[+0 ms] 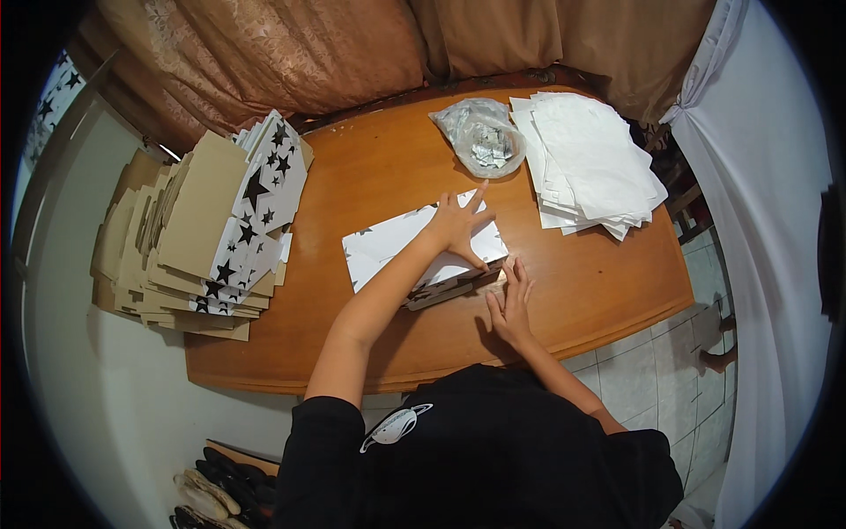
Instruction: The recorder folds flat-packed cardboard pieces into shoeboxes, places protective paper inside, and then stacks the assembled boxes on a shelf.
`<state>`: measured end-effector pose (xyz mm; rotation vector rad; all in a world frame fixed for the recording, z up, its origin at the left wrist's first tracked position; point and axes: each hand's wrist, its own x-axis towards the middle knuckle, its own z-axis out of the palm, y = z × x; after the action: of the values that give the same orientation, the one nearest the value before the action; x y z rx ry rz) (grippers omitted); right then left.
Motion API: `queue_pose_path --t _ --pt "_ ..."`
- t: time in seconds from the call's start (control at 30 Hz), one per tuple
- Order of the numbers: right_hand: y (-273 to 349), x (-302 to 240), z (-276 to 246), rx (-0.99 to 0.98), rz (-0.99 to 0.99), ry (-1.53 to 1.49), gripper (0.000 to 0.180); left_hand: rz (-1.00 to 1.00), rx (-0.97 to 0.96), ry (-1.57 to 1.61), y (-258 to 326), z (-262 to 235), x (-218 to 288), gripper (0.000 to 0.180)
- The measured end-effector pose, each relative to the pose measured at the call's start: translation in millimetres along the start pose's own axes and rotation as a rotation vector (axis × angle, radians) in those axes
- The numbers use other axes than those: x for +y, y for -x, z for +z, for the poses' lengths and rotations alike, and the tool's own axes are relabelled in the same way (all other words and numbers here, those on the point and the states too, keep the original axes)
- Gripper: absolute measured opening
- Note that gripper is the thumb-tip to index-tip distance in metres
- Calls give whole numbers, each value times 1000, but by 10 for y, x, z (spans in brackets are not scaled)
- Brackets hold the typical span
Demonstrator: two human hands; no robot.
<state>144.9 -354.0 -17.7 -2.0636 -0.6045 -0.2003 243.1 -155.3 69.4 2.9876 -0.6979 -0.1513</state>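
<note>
Pressing flat — left hand (pixel 458 225), white sheet (pixel 388 247)

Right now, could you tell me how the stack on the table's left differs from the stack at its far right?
The left stack is brown cardboard with black stars on white faces; the right stack is plain white sheets. The left stack overhangs the table edge and stands taller; the right lies flatter, fanned out. Both are loose, untidy piles.
</note>
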Motion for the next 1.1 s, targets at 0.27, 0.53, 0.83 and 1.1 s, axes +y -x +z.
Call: queue_pose_path --t 0.27,0.53,0.83,1.1 --pt "-490 -132 -57 60 -86 28 111 -188 832 25 300 -856 125 100" --pt "-1171 -465 -68 109 -356 40 121 -236 1476 450 922 -242 147 129" --pt "-818 14 131 -56 -913 284 80 -276 1015 671 1917 6 -380 82" --pt "-339 -81 170 -259 -887 437 67 -991 421 466 1768 506 -286 60"
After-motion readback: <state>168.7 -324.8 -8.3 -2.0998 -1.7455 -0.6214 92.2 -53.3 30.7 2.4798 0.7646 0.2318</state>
